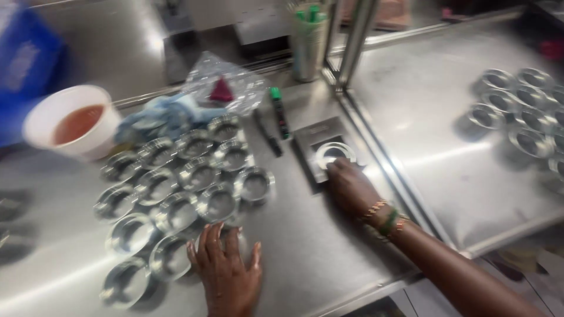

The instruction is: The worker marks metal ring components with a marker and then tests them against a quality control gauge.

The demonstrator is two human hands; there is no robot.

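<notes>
My right hand (pixel 350 186) rests on a shiny metal ring (pixel 335 154) that sits on a small dark square block (pixel 320 138) on the steel table; its fingertips touch the ring's near edge. My left hand (pixel 226 270) lies flat with fingers spread at the front of the table, its fingertips next to the nearest rings of a cluster of several metal rings (pixel 182 194). Neither hand is closed around anything.
A white cup (pixel 73 123) of brownish liquid stands at the left, a blue cloth (pixel 158 114) and a clear plastic bag (pixel 226 82) behind the rings. A green marker (pixel 278 111) and a black pen (pixel 267 136) lie nearby. More metal rings (pixel 520 108) sit on the right steel surface.
</notes>
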